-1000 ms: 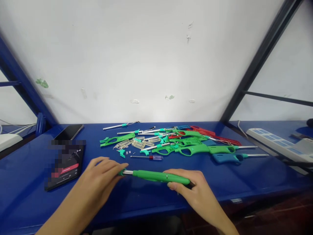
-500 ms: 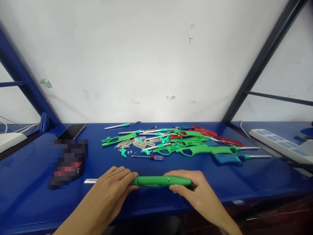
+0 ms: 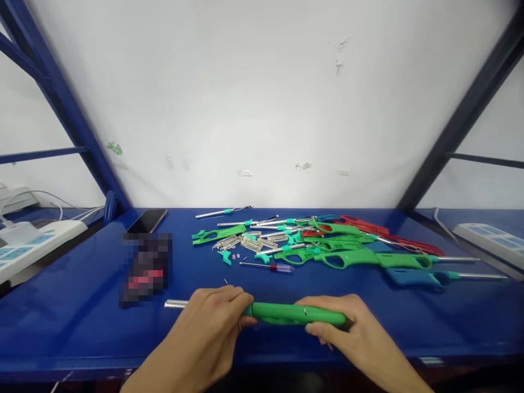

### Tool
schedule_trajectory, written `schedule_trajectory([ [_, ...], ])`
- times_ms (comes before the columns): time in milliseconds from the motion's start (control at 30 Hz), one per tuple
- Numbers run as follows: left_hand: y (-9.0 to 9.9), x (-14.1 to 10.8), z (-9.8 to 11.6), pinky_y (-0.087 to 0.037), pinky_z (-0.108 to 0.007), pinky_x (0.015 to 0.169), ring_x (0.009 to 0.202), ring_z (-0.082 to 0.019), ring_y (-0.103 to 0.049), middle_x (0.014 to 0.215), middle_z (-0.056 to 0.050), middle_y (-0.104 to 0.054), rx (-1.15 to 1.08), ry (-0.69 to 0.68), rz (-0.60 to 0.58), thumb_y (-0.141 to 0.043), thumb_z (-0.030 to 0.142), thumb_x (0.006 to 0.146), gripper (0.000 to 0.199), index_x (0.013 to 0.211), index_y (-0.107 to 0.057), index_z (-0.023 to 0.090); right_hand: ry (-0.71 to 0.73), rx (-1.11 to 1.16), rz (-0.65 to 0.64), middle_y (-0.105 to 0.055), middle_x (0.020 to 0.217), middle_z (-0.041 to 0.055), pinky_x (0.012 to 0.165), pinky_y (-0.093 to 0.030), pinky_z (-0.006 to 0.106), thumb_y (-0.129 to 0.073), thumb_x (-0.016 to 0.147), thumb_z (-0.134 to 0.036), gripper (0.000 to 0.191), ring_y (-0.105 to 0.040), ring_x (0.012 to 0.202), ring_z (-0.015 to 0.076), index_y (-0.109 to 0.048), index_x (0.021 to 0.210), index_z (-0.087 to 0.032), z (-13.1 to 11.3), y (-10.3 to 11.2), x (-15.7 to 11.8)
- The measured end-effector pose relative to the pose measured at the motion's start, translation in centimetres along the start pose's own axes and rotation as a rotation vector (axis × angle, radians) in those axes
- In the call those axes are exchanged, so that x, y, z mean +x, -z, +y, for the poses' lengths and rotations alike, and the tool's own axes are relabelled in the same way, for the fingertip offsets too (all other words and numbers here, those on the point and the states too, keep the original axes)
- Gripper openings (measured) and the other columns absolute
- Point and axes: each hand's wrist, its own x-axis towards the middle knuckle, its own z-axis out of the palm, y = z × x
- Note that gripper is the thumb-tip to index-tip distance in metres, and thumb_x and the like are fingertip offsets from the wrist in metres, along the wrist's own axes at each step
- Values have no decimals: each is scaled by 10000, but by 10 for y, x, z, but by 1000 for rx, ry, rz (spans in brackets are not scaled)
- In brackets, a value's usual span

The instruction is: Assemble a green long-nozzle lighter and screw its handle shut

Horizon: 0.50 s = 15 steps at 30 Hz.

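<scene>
Head view: from my distant seat I saw the left hand (image 3: 208,322) closed around the front of a green lighter (image 3: 282,312), its metal tube (image 3: 175,304) poking out beyond, while the right hand (image 3: 347,327) gripped the rear end. The lighter lay crosswise above the blue table (image 3: 196,281), nearer than the screwdriver (image 3: 282,268).

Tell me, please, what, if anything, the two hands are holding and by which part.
A green lighter: the left hand grips its metal tube beside the handle, and the right hand holds the handle's rear end.
</scene>
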Motion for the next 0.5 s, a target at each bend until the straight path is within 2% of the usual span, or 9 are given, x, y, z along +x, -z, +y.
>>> schedule_trajectory([
  [67,4,-1,2,-330,-324,694,741,-183,-591,897,25,-668,-30,49,-30,-446,125,1039,228,920,-596,249,0,-15,-15,-805,794,39,660,-587,286,-774,885,-482,365,-707,684,221,-852,1143,-236,1,0,0],
  [133,7,-2,4,-335,-320,717,771,-183,-601,914,35,-683,-50,76,-31,-465,135,1034,226,897,-600,254,1,-51,22,-836,959,60,828,-619,335,-789,862,-516,355,-750,885,289,-864,1110,-273,3,-1,-1],
  [200,9,-2,5,-352,-314,736,804,-187,-624,915,42,-701,-57,82,-20,-482,131,1020,225,884,-610,256,-11,-83,69,-828,1130,61,958,-604,369,-791,842,-566,369,-721,1100,345,-865,1104,-317,9,-2,-2],
  [267,10,1,7,-376,-309,730,803,-187,-654,898,44,-717,-46,81,-15,-499,132,1006,220,869,-620,254,-33,-93,107,-816,1186,60,980,-603,378,-785,821,-609,403,-687,1181,368,-863,1109,-338,16,-3,-2],
  [400,5,11,7,-434,-309,651,704,-197,-704,850,31,-744,46,49,14,-537,149,985,200,845,-635,252,-52,-84,153,-823,1124,83,954,-608,386,-808,789,-591,415,-708,1098,362,-872,1085,-308,22,-5,-1],
  [433,1,12,4,-456,-311,635,696,-205,-720,853,27,-757,85,28,36,-547,136,971,192,855,-645,253,-60,-70,152,-821,1102,89,918,-613,373,-814,792,-565,403,-723,1036,343,-872,1082,-292,20,-6,-1],
  [500,-11,13,-7,-520,-306,636,708,-217,-758,865,23,-781,170,-28,105,-555,93,947,203,903,-672,253,-92,-7,172,-802,1048,102,752,-619,330,-808,805,-523,395,-726,820,270,-870,1078,-245,12,-8,-2],
])
